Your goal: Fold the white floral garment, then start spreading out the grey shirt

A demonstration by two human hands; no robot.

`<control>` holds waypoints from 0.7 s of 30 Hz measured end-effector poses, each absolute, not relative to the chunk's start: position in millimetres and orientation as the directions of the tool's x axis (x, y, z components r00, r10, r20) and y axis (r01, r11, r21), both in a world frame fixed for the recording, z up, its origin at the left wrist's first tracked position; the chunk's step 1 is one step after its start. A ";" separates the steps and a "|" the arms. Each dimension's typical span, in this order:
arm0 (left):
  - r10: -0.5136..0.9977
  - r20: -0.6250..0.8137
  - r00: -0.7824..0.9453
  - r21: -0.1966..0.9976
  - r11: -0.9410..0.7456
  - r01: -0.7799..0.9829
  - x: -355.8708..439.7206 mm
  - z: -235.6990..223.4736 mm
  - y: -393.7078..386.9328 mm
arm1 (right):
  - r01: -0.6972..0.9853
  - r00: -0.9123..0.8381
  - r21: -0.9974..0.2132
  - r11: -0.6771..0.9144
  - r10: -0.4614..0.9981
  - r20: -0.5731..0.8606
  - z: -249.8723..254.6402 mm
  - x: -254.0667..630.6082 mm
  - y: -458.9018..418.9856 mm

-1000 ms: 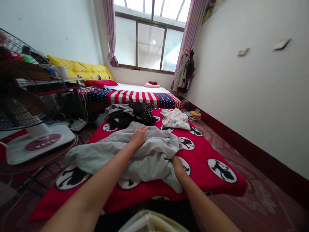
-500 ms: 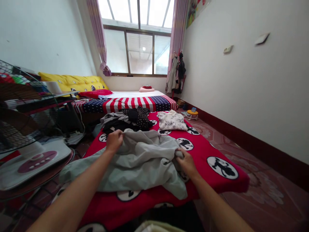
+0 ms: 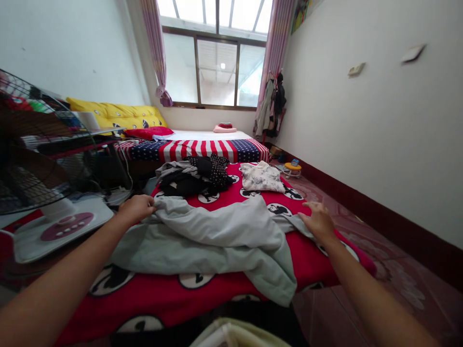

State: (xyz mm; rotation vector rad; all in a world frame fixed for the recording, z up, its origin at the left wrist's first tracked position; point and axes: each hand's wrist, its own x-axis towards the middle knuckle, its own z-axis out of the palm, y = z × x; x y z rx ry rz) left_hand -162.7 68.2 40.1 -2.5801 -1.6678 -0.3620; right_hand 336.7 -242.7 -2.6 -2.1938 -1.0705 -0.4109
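A pale grey-green garment (image 3: 217, 250), which looks like a long-sleeved top, lies rumpled and spread across a red cover (image 3: 152, 299) with black-and-white round prints. My left hand (image 3: 136, 208) is closed on the garment's upper left edge, pinching the cloth between thumb and fingers. At the right, my right hand (image 3: 320, 222) is over a narrow strip of the cloth, perhaps a sleeve, its thumb and fingers apart. Beyond the garment lie a heap of black and grey clothes (image 3: 191, 176) and a white floral garment (image 3: 262, 177).
At left stands a fan with a white base (image 3: 67, 226), close to my left arm. Behind is a bed with a stars-and-stripes cover (image 3: 198, 150) and a yellow cushion (image 3: 115, 115). An orange-topped stool (image 3: 292, 167) stands on the floor by the right wall.
My hands have moved apart, left hand leftward and right hand rightward, stretching the garment wider. My right hand's grip on the cloth has loosened. The view has shifted slightly.
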 end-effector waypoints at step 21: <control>0.570 0.285 0.771 0.195 -0.822 0.536 -127.0 37.0 28.1 | 0.252 -0.306 -0.960 0.124 0.951 0.043 59.1 154.5 -220.3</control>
